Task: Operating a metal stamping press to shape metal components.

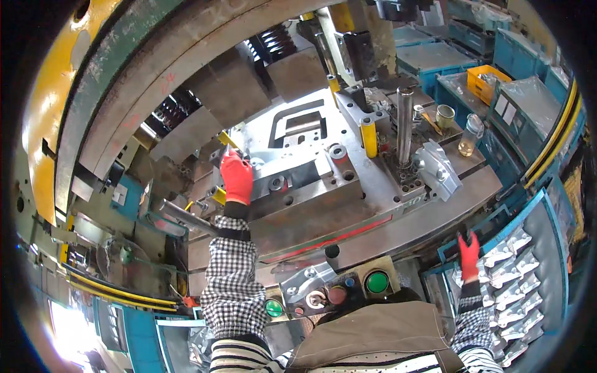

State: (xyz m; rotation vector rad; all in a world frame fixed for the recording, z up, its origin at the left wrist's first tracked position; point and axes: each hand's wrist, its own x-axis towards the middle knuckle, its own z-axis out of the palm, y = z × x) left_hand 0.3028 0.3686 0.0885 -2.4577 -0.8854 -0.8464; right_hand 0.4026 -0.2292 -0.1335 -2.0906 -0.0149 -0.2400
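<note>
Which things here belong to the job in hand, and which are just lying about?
Likely part of the job:
steel block, at the left hand
rows of metal parts, near the right hand
large green button

Seemingly just lying about:
clear bottle
open can
yellow crate

Glare whites out the lower-left opening (pixel 69 328) — edges bow into black.

Whether the left hand (pixel 237 179) gripped anything could not be told. The apron (pixel 379 329) hid part of the panel (pixel 374 265). The upper edge cut off the press (pixel 143 93); the yellow crate's (pixel 477 91) contents were too small to identify.
</note>
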